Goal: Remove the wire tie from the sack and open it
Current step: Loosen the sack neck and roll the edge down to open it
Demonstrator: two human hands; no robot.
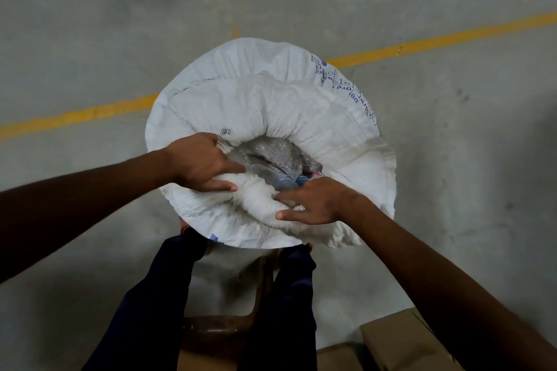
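So the white woven sack [271, 105] is standing upright on the concrete floor [90, 39], right in front of the person's legs [168, 295], and you're looking straight down into it. Its mouth is already spread wide, with the top fabric rolled and bunched outward into a thick collar all the way round. Blue print runs along the far right edge of that collar.

Left hand [202, 163] is on the near-left part of the rolled rim, its fingers [223, 187] closed over a fold of the fabric, thumb side toward the opening. Right hand [313, 205] is on the near-right part of the rim, fingers [286, 214] curled around a fat bunch of the same white fabric. Both hands are gripping the sack, close together, with that bunched roll between them.

Down in the opening there's a crinkly clear plastic liner [271, 156] and something blue and red [304, 179] just beside the right hand, too small to tell what it is. Can't spot the wire tie anywhere.

A yellow painted line [422, 42] crosses the floor behind the sack. Brown cardboard boxes [391, 340] sit at the bottom right, near the person's legs.
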